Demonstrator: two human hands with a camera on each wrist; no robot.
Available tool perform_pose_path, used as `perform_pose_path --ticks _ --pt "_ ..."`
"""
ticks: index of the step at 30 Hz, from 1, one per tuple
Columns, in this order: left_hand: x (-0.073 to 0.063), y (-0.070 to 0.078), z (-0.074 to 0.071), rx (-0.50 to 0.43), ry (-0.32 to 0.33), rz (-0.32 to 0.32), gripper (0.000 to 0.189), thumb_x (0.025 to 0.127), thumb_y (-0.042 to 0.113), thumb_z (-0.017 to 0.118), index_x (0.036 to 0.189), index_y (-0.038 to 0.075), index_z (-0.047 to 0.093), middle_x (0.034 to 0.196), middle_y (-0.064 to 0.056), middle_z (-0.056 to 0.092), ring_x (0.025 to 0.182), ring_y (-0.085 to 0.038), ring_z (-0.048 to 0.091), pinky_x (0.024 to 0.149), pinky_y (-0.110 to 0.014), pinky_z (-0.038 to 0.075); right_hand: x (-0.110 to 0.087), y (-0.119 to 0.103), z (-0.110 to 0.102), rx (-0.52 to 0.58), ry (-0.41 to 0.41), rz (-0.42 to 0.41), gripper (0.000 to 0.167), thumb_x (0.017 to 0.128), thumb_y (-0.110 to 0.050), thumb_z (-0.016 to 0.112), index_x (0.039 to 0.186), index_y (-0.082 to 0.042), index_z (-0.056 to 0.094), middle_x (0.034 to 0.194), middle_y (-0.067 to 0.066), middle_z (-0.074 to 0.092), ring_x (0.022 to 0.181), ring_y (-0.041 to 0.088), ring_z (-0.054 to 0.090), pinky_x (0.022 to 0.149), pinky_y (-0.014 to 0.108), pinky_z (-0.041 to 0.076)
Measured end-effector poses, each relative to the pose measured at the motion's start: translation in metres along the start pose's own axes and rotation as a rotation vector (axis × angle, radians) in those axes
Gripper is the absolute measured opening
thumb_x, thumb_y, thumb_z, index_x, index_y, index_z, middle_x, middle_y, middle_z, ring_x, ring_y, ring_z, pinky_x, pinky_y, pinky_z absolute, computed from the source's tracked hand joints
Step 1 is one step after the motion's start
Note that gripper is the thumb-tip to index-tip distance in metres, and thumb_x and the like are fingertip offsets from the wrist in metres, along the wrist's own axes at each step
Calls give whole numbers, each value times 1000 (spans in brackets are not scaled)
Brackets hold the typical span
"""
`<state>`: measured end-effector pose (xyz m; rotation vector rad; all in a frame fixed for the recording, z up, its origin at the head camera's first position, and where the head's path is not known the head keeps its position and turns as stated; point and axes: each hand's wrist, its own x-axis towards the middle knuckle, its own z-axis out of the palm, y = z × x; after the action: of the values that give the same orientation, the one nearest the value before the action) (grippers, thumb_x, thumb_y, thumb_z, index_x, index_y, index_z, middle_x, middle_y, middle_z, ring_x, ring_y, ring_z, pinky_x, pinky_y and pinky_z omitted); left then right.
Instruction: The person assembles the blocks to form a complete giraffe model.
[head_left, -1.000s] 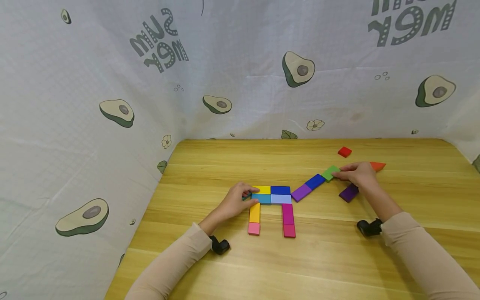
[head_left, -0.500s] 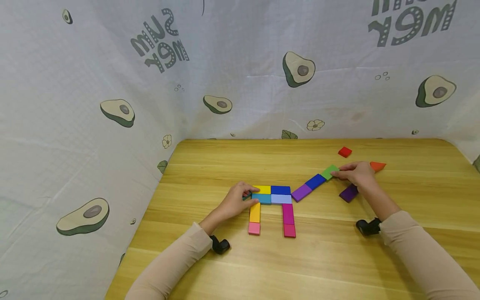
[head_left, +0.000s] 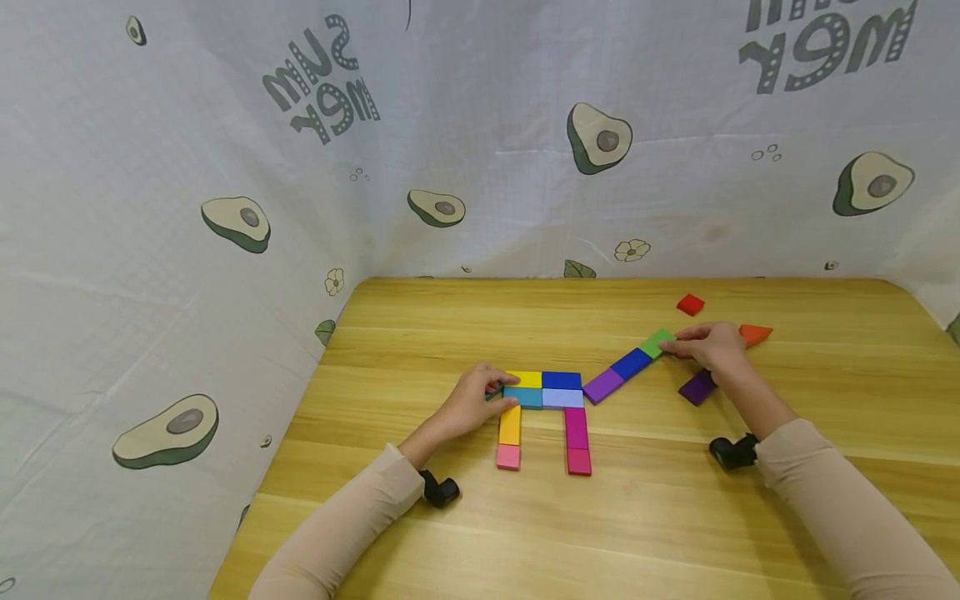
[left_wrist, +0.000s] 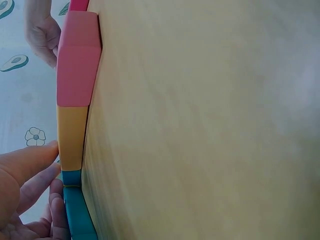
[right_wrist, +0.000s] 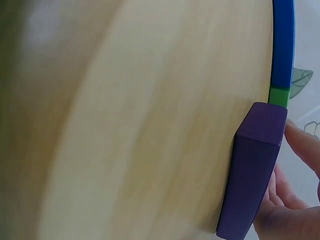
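Observation:
My left hand (head_left: 474, 402) reaches over the left end of several flat blocks joined in a row. Its thumb and forefinger pinch the yellow block (head_left: 525, 380) and teal block (head_left: 525, 397) from either side. Another teal block (left_wrist: 80, 215) lies under that hand, mostly hidden in the head view. My right hand (head_left: 712, 346) pinches the green block (head_left: 657, 342) at its right end. That block touches the blue block (head_left: 631, 363), which meets a violet block (head_left: 603, 386) on the same slant. A dark purple block (head_left: 697, 387) lies under the right wrist.
Dark blue (head_left: 561, 381) and pale blue (head_left: 562, 398) blocks adjoin the yellow and teal ones. Below stand an amber-and-pink leg (head_left: 509, 427) and a magenta leg (head_left: 577, 428). A red block (head_left: 691, 305) and an orange pointed block (head_left: 756, 334) lie farther right on the wooden table (head_left: 637, 525).
My right hand has shifted slightly left, and the green block has turned a little into line with the blue block. The left hand has stayed in place.

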<state>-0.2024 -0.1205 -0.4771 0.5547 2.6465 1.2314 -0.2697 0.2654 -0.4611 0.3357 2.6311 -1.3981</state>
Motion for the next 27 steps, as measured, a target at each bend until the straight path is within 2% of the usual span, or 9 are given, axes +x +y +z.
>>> perform_pose_path --ticks 3,5,7,11,17,23,27 --pt "0 0 1 3 0 -3 32 93 17 73 124 7 70 108 -4 59 94 -18 51 86 -29 47 0 0 0 -4 -4 -5 56 90 -28 76 125 12 60 87 3 69 93 24 52 64 23 46" --pt "0 0 1 5 0 -5 32 93 17 73 124 7 70 108 -3 59 94 -18 51 87 -29 47 0 0 0 -8 -5 -14 55 90 -28 76 124 12 60 79 -1 69 93 24 54 64 23 46" --pt "0 0 0 6 0 -8 32 94 17 72 124 8 70 108 -3 58 95 -18 51 87 -29 47 0 1 0 -8 -5 -16 55 90 -28 76 124 12 60 86 2 68 93 25 53 64 23 46" --pt "0 1 0 10 -1 -11 32 94 17 72 124 8 70 108 -2 58 94 -17 51 87 -28 47 -1 1 1 -8 -1 -18 55 90 -29 76 124 12 60 108 20 63 93 24 50 64 25 46" --pt "0 1 0 5 -1 -3 32 94 16 72 124 8 70 108 -3 58 95 -18 51 87 -29 47 -2 1 1 -17 6 -27 54 90 -29 76 121 12 60 105 20 63 92 25 51 64 25 46" --pt "-1 0 1 11 0 -10 32 93 16 72 125 9 70 107 -3 58 95 -18 51 87 -29 47 -3 1 2 -28 7 -27 55 91 -30 75 122 13 59 120 28 53 95 29 49 64 24 44" --pt "-1 0 2 12 3 -7 32 94 16 72 125 9 70 106 -2 57 95 -18 51 87 -29 47 -3 2 1 -19 1 -38 57 90 -30 76 123 13 59 112 23 62 89 21 54 65 23 46"
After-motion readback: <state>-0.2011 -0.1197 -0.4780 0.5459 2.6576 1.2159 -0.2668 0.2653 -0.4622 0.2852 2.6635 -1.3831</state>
